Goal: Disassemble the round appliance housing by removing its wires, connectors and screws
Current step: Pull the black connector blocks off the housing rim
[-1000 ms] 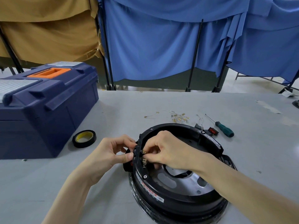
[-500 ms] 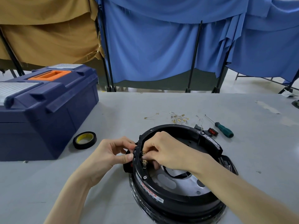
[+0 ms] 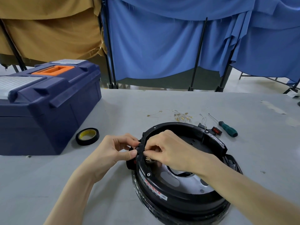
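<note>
The round black appliance housing (image 3: 180, 190) lies open side up on the grey table, a silver metal plate showing inside it. My left hand (image 3: 113, 148) pinches a black part (image 3: 132, 161) on the outside of the housing's left rim. My right hand (image 3: 167, 150) reaches over the rim from inside and pinches a small brass connector (image 3: 146, 151) at the same spot. The fingertips hide most of that connector. Several removed wires with brass terminals (image 3: 180, 116) lie on the table beyond the housing.
A green-handled screwdriver (image 3: 227, 127) and a small red rocker switch (image 3: 215, 131) lie at the housing's far right. A roll of black tape (image 3: 87, 136) sits left of my hands. A large blue toolbox (image 3: 45, 104) stands on the left. Blue and tan curtains hang behind.
Both hands stay at the housing's left rim with only slight finger movement. The camera view has shifted a little; nothing has come free.
</note>
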Available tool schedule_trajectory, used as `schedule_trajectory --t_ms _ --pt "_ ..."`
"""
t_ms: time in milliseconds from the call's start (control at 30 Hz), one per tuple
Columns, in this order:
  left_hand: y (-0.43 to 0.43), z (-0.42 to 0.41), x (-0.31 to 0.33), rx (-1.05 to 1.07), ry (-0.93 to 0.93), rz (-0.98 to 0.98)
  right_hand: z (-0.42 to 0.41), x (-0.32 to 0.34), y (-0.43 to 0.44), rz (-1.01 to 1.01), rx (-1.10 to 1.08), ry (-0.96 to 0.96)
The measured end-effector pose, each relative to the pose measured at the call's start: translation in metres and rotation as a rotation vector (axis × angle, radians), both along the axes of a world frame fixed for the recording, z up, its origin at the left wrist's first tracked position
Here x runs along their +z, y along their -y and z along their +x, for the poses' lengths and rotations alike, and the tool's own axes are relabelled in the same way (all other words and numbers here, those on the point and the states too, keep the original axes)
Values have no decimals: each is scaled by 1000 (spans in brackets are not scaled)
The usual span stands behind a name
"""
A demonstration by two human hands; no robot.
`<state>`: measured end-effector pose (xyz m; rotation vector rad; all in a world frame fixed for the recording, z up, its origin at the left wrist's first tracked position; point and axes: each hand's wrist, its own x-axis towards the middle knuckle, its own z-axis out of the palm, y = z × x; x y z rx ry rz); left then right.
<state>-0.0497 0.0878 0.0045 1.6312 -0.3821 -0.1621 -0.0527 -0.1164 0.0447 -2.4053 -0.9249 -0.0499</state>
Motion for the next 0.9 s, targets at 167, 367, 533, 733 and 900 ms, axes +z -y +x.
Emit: schedule_trajectory --t_ms 167,367,533,733,900 --pt "0 0 -2 7 3 -16 5 1 0 40 -20 -38" --pt "0 1 -2 15 1 -12 6 -1 -3 36 -32 -24" --pt "2 2 -2 28 -12 -16 8 -4 -5 60 -65 -39" --pt "3 2 -2 36 -20 -31 6 -8 -8 83 -112 3" --pt "3 1 0 45 -11 -24 8 -4 -7 81 -102 -35"
